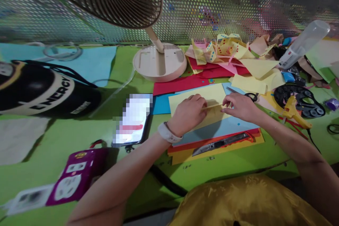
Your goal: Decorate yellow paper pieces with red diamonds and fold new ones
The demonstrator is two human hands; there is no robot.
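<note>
A pale yellow sheet of paper point(212, 93) lies in front of me, its near part bent up along a fold. My left hand point(188, 113) pinches the raised edge from the left, fingers closed on it. From the right, my right hand point(239, 106) has thumb and fingertips closed on the same edge. Beneath are a light blue sheet point(197, 137) and orange and yellow sheets point(182, 157). A utility knife point(221, 143) rests on this stack, nearer to me. Scissors point(251, 96) lie just beyond my right hand, partly covered by it.
A fan point(160, 61) stands behind the paper. Left are a phone point(135, 120), a black bottle point(53, 91) and a purple packet point(79, 173). Paper scraps point(227, 47), a clear bottle point(304, 44), a yellow glue gun point(292, 111) and a black palette-shaped tray point(284, 93) lie right.
</note>
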